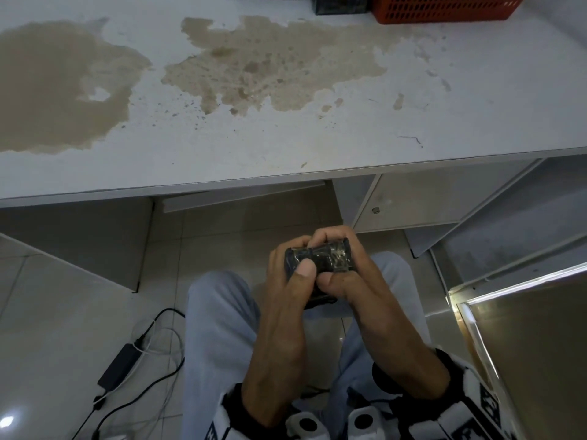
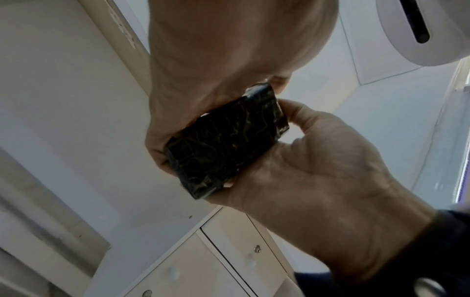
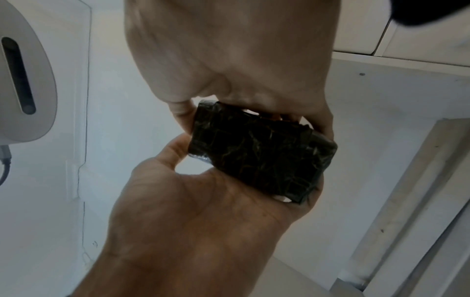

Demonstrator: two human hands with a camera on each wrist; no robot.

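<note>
A stained white table (image 1: pixel 286 147) fills my view. Below its near edge, the fingers of my left hand (image 1: pixel 282 300) and right hand (image 1: pixel 360 281) curl round a black block (image 1: pixel 330 256), thumbs pressing its top, over my lap.

Dim, soft light; the wrapped block (image 1: pixel 327 257) glints; a glare strip (image 1: pixel 521 281) right of the grip; edges bend.
</note>
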